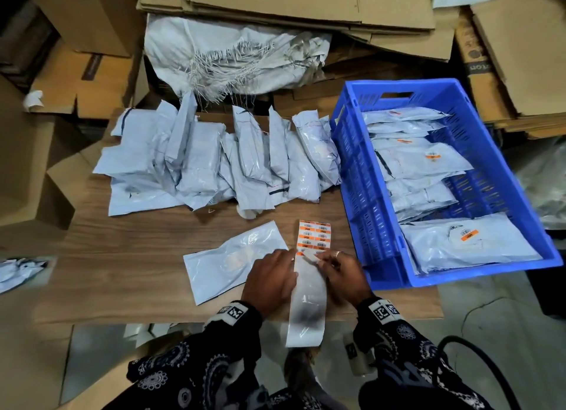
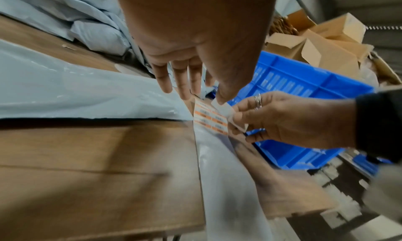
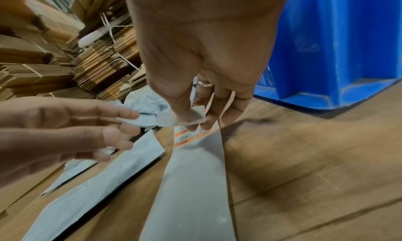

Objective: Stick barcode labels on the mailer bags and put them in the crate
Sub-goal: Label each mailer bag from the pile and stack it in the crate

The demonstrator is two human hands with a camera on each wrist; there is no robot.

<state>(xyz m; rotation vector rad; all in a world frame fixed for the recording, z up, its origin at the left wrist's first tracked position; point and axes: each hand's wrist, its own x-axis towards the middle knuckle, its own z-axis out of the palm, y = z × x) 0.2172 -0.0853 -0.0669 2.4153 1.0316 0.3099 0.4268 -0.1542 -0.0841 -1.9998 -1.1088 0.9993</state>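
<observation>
- Barcode label [image 3: 193, 116], one piece, half peeled and curled up off the label strip [image 1: 309, 274]; pinched between thumb and fingertips of the right hand [image 1: 344, 276].
- Strip lying on the table [image 1: 128, 271] with its long axis running from the near edge toward the far side; printed orange labels at the far end, bare backing trailing over the near edge.
- Left hand [image 1: 269, 282] just beside the strip on its left, fingers straight and spread, holding nothing; whether the fingertips press the strip's edge cannot be told.
- Target mailer bag [image 1: 235, 261] flat on the table, immediately left of the strip, long axis slanting from near-left to far-right; partly under the left hand. Left hand nearer to it; label-holding right hand one short reach across the strip.
- Probable next move: label carried leftward over the strip onto the bag's upper face; left hand well placed to flatten the bag.
- Crate [image 1: 477, 91], blue, at the right table edge, beside the right hand; several labelled bags already inside.
- Pile of unlabelled bags [image 1: 214, 161] along the far side of the table.
- Flattened cardboard [image 1: 291, 2] and a white sack [image 1: 232, 57] beyond.
</observation>
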